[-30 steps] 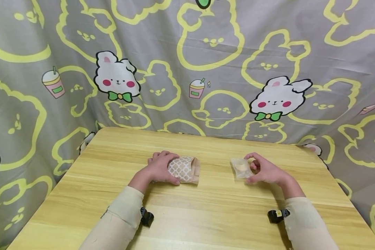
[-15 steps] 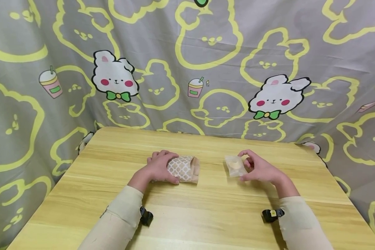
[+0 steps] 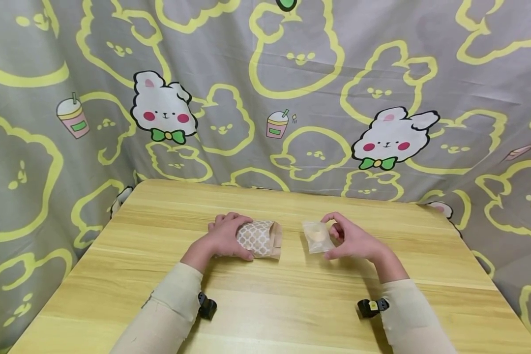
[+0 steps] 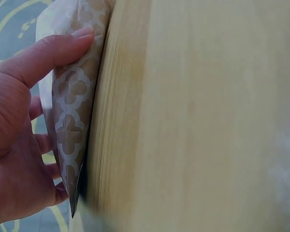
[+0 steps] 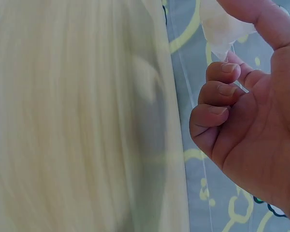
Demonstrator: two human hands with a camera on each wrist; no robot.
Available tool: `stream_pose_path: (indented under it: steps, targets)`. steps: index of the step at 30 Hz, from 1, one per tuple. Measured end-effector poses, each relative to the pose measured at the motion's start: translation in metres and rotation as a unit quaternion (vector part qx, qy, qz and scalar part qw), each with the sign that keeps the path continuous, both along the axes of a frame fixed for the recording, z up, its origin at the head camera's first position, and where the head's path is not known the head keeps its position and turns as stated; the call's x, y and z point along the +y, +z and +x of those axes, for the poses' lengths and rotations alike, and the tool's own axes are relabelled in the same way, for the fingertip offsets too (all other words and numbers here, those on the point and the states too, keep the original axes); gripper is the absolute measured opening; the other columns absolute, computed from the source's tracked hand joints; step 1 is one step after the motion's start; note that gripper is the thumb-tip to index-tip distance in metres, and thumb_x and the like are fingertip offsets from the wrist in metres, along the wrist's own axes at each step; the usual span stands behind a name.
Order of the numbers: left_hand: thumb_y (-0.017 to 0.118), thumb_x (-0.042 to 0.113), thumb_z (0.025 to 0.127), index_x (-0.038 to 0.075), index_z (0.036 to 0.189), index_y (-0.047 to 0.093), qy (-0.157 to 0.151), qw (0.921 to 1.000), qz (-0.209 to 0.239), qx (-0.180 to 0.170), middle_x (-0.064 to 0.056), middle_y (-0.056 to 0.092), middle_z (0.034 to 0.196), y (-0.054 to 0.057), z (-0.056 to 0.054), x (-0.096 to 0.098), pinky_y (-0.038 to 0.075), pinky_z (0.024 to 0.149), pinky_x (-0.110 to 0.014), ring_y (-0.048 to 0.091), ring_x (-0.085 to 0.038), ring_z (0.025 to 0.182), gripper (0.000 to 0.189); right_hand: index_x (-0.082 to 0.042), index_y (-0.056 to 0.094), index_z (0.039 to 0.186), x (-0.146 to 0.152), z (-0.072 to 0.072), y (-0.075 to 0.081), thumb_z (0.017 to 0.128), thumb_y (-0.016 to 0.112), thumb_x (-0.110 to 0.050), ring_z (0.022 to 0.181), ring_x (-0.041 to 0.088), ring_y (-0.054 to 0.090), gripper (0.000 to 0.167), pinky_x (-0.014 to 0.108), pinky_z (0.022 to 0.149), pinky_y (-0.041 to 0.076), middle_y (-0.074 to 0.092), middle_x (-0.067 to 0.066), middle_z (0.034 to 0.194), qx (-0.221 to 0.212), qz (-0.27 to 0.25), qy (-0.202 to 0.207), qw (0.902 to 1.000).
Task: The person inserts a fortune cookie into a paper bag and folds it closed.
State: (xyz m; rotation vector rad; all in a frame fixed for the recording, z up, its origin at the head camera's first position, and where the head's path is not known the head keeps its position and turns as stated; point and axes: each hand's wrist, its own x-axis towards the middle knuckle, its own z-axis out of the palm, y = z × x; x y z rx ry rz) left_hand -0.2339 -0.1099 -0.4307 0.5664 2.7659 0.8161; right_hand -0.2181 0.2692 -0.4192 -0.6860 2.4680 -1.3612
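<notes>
A brown paper bag (image 3: 254,239) with a white lattice print lies on its side at the table's middle, its mouth gaping to the right. My left hand (image 3: 227,237) grips it from the left, thumb on the near side and fingers on the far side; the left wrist view shows the thumb pressing the printed paper (image 4: 70,111). To the right of the mouth, a small translucent packet (image 3: 317,237) with a pale round thing inside hangs just above the wood. My right hand (image 3: 356,241) pinches its right edge between thumb and forefinger, other fingers curled in the right wrist view.
The wooden table (image 3: 265,305) reaches back to a grey curtain (image 3: 230,64) with yellow outlines and rabbit prints. Black wrist cameras sit on the left (image 3: 207,307) and right (image 3: 372,308) forearms.
My right hand has carried the translucent packet leftward, closer to the bag's mouth. The left hand and the paper bag have stayed in place.
</notes>
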Motion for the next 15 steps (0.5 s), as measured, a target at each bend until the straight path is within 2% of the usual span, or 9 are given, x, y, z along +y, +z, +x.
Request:
stream_pose_path:
  steps: [11,15]
  targets:
    - [0.094,0.048,0.059,0.026,0.142,0.055,0.001,1.0,-0.004,0.007,-0.005,0.043,0.144,-0.004,-0.002,-0.001,0.027,0.095,-0.054,0.033,-0.036,0.127,0.094,-0.008,0.044,0.127,-0.028,-0.001,-0.007,0.069,0.093,-0.012,0.07,0.019,0.035,0.076,0.029,0.061,0.031,0.036,0.01,0.082,-0.011,-0.004,0.016,0.9998]
    - [0.094,0.047,0.059,0.026,0.142,0.055,0.002,1.0,-0.003,0.004,-0.005,0.043,0.144,-0.004,-0.002,-0.001,0.026,0.095,-0.054,0.033,-0.035,0.127,0.094,-0.008,0.044,0.127,-0.038,-0.001,-0.011,0.071,0.092,-0.013,0.07,0.019,0.035,0.074,0.029,0.062,0.032,0.036,0.012,0.081,-0.017,-0.002,0.026,0.9995]
